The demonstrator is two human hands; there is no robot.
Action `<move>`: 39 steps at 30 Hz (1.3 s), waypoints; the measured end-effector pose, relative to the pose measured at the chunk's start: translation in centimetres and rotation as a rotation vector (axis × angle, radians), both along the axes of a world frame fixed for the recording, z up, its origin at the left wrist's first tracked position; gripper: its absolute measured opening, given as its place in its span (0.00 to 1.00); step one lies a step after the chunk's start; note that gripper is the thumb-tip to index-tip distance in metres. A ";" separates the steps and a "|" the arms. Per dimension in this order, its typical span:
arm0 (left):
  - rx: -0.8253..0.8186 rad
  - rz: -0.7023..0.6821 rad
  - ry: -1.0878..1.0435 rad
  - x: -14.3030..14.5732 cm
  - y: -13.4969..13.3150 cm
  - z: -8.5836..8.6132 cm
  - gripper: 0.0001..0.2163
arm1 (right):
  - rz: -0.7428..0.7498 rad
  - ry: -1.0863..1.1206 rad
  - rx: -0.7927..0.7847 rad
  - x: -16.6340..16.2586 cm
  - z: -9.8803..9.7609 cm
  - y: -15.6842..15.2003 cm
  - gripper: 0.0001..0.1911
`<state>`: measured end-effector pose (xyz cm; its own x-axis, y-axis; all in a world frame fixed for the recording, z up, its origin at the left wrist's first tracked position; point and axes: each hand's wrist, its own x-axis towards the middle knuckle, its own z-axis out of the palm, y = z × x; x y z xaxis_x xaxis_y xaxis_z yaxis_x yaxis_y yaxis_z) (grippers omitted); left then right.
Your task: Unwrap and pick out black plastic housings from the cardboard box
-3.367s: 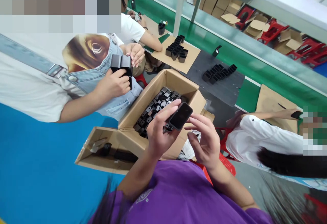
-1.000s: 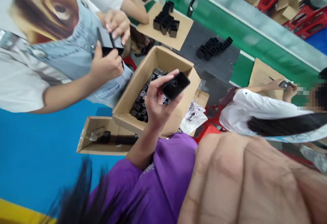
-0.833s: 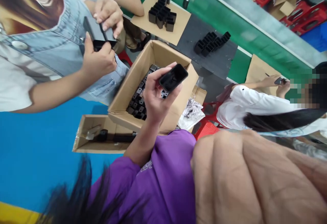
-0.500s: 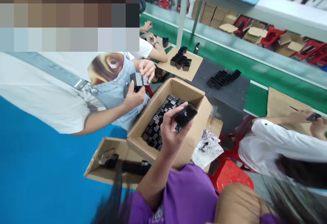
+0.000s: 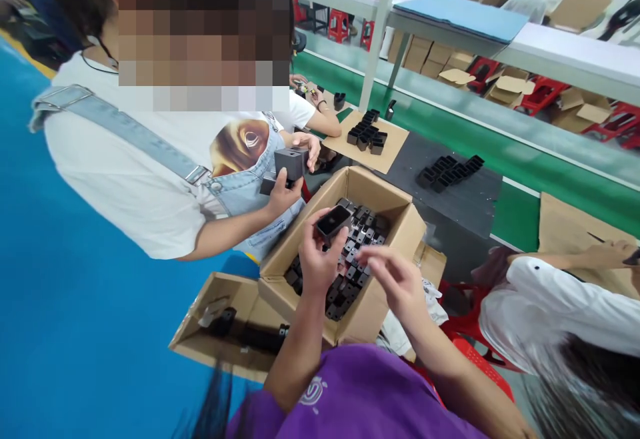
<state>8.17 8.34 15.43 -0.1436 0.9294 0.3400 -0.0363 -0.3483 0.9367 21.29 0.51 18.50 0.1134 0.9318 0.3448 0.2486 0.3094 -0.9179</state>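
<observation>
My left hand [image 5: 319, 262] grips a small black box-shaped housing [image 5: 334, 221] between thumb and fingers, its dark recessed face turned up. To the right of it my right hand [image 5: 397, 285] hangs open, fingers partly bent and apart, with nothing visible in it. Both hands are above a large open cardboard box [image 5: 373, 322], which is filled with many similar black housings [image 5: 345, 299]. Across the box a co-worker's hand [image 5: 285, 195] holds a grey-black housing [image 5: 291, 163], and that person's other hand [image 5: 313, 149] touches its far side.
A lower cardboard tray [image 5: 200, 339] with dark parts stands left of the box. Black housings [image 5: 367, 133] sit in a group on a cardboard sheet, and more [image 5: 450, 172] on the dark belt. A seated person in white [image 5: 535, 312] is at my right, near a red stool [image 5: 485, 365].
My left hand has moved left and slightly lower with the housing, now tilted differently. My right hand has come into view over the box. The camera view has shifted.
</observation>
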 end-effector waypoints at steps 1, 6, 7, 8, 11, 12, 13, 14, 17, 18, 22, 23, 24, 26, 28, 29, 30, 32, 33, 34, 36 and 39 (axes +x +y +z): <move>-0.031 0.015 0.011 -0.3 0.3 -0.5 0.19 | -0.025 0.064 -0.029 0.1 -0.8 1.4 0.12; -0.100 -0.015 0.010 -0.9 1.2 -2.5 0.20 | -0.001 0.194 -0.159 -0.1 -3.7 7.0 0.22; -0.114 -0.030 0.007 -0.9 1.2 -2.6 0.20 | 0.028 0.204 -0.178 -0.3 -3.9 7.5 0.22; -0.133 -0.042 0.008 -0.9 1.2 -2.7 0.20 | 0.051 0.209 -0.196 -0.6 -4.0 7.9 0.22; -0.201 -0.058 0.033 -1.2 1.1 -2.7 0.19 | 0.078 0.227 -0.245 -1.4 -4.1 8.3 0.22; -0.212 -0.061 0.041 -1.3 1.0 -2.7 0.19 | 0.078 0.243 -0.260 -1.5 -4.1 8.4 0.22; -0.210 -0.066 0.047 -1.5 1.0 -2.8 0.19 | 0.079 0.262 -0.272 -1.7 -4.2 8.4 0.22; -0.199 -0.071 0.049 -1.6 1.0 -2.9 0.18 | 0.085 0.281 -0.282 -1.8 -4.2 8.4 0.22; -0.139 -0.090 0.053 -2.0 1.1 -3.4 0.18 | 0.113 0.312 -0.311 -1.8 -4.5 8.3 0.23; -0.118 -0.100 0.053 -2.1 1.1 -3.6 0.18 | 0.119 0.318 -0.316 -1.7 -4.5 8.3 0.23; -0.084 -0.161 0.022 -2.3 1.0 -4.2 0.19 | 0.150 0.331 -0.312 -1.5 -4.9 8.2 0.24; -0.085 -0.171 0.012 -2.3 1.0 -4.3 0.19 | 0.156 0.328 -0.308 -1.5 -5.0 8.2 0.24; -0.088 -0.176 0.007 -2.4 0.9 -4.5 0.19 | 0.157 0.323 -0.302 -1.5 -5.1 8.2 0.25; -0.096 -0.177 0.011 -2.4 0.9 -4.8 0.19 | 0.154 0.308 -0.291 -1.5 -5.3 8.2 0.25; -0.101 -0.177 0.027 -2.5 0.9 -5.1 0.19 | 0.148 0.290 -0.282 -1.6 -5.5 8.1 0.24; -0.100 -0.179 0.036 -2.5 1.0 -5.2 0.19 | 0.147 0.281 -0.280 -1.6 -5.6 8.0 0.24; -0.097 -0.180 0.045 -2.6 1.0 -5.2 0.19 | 0.146 0.272 -0.279 -1.7 -5.7 8.0 0.23; -0.081 -0.177 0.062 -2.7 1.1 -5.3 0.19 | 0.146 0.263 -0.273 -1.6 -5.8 7.9 0.23; -0.068 -0.174 0.069 -2.8 1.2 -5.2 0.19 | 0.150 0.259 -0.267 -1.5 -5.8 7.8 0.23; -0.054 -0.172 0.074 -2.9 1.3 -5.1 0.18 | 0.158 0.253 -0.254 -1.4 -5.9 7.8 0.23; -0.022 -0.171 0.073 -3.2 1.4 -4.9 0.18 | 0.195 0.236 -0.218 -1.0 -5.9 7.7 0.23; -0.002 -0.198 0.075 -3.7 1.4 -4.6 0.16 | 0.289 0.163 -0.150 -0.3 -5.7 7.7 0.23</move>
<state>4.46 9.76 10.83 0.0673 0.9377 0.3410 -0.0341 -0.3394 0.9400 21.02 8.19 12.75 -0.1201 0.9723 0.2006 0.0172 0.2040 -0.9788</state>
